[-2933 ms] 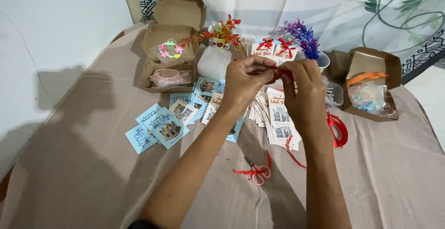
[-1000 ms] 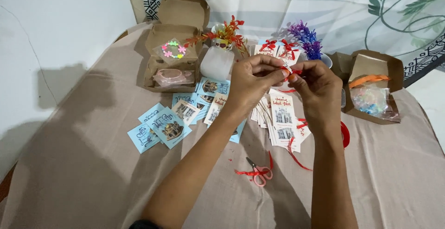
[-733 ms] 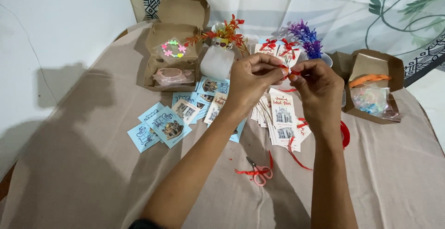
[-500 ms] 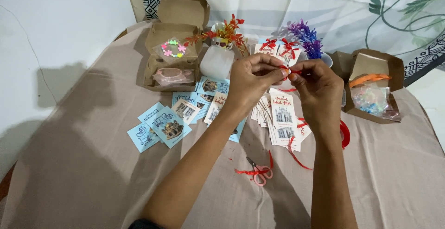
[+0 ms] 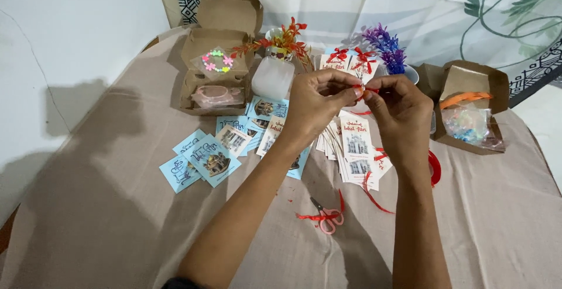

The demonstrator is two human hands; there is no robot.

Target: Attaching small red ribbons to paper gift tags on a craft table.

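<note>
- Both hands meet above the middle of the tabletop: the left hand (image 5: 319,99) and the right hand (image 5: 398,110) each pinch a short piece of red ribbon (image 5: 369,90) between thumb and fingertips, so the ribbon sits right between them, lifted clear of the cloth.
- Just below the hands lies a fanned stack of white cards (image 5: 357,151) with a building printed on them, and loose red strands trail off its lower edge.
- Nearer the person, small red-handled scissors (image 5: 325,216) rest flat on the beige tablecloth (image 5: 105,230), with ribbon scraps beside them.
- To the left, blue cards (image 5: 202,160) spread out in a loose cluster, some overlapping.
- Behind those, an open brown box (image 5: 219,61) holds a bagged ring of pastel beads and a pinkish item.
- Further back stand a white cup with orange-red sprigs (image 5: 275,69), two cards already wearing red bows (image 5: 351,61), and a purple sprig plant (image 5: 383,46).
- On the right, a second brown box (image 5: 471,107) carries an orange strip and a clear bag; a red ribbon spool (image 5: 434,168) peeks out past the right wrist.
- Around it all: a plain white wall on the left, a pale leaf-patterned cloth hanging behind.
- Against the earlier frames, the hands stay in the same spot, fingers only shifting slightly on the ribbon; everything on the tabletop lies as it did.
</note>
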